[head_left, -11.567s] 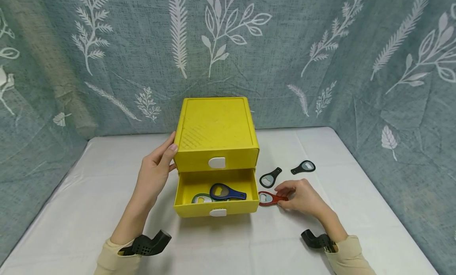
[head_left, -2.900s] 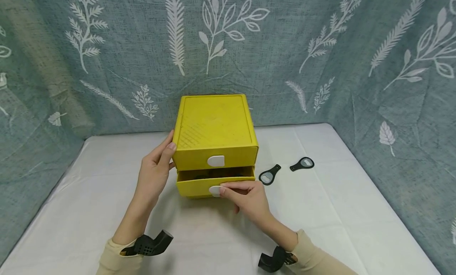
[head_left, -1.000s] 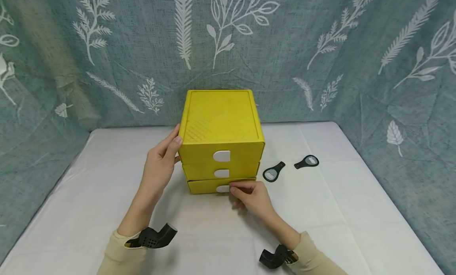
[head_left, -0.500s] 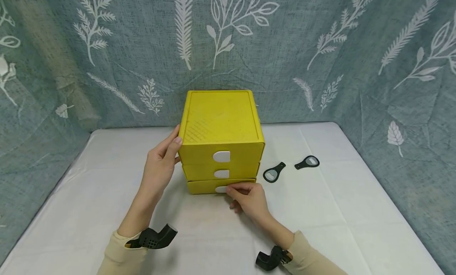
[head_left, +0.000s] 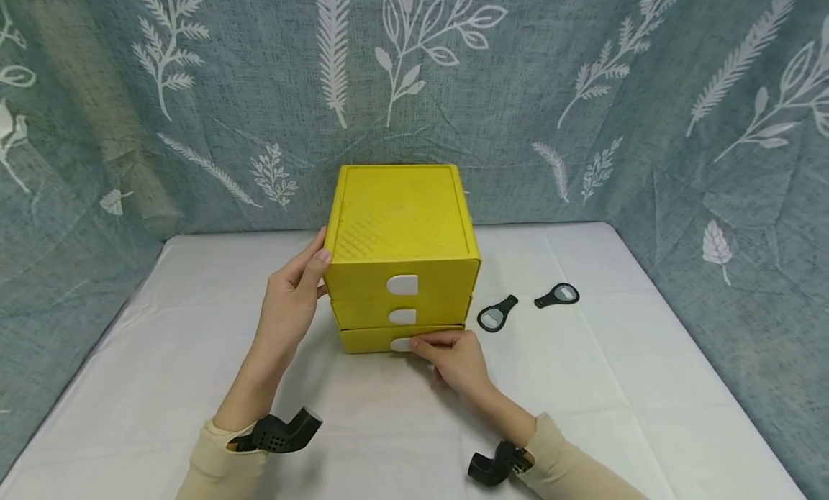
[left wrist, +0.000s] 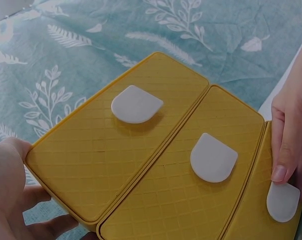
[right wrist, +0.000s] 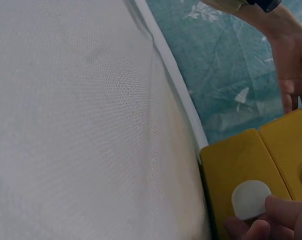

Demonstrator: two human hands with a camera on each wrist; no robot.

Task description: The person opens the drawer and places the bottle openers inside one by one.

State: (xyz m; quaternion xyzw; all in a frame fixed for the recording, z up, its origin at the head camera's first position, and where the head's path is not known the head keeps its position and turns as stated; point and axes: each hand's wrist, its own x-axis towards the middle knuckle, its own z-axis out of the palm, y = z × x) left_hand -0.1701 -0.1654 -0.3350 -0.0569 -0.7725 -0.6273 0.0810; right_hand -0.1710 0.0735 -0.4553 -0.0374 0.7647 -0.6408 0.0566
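Note:
A yellow drawer box (head_left: 398,212) stands on the white table, with three drawers, each with a white tab handle. My left hand (head_left: 288,302) rests against its left side, thumb at the front upper edge and fingers along the side wall. At the lowest drawer (head_left: 369,340), my right hand (head_left: 461,363) pinches the white handle (head_left: 400,344) between thumb and index finger. In the left wrist view that handle (left wrist: 282,202) shows below the right fingertips. All drawer fronts sit nearly flush, so the contents are hidden.
To the right of the box lie two black bottle openers, a nearer opener (head_left: 497,314) and a farther opener (head_left: 558,295). A patterned green-blue cloth (head_left: 259,90) hangs behind and at the sides of the white-covered table (head_left: 583,414).
The middle drawer, earlier pulled out with blue and green bottle openers inside, is now pushed in. The red bottle opener has left the table. My right hand moved down to the lowest handle.

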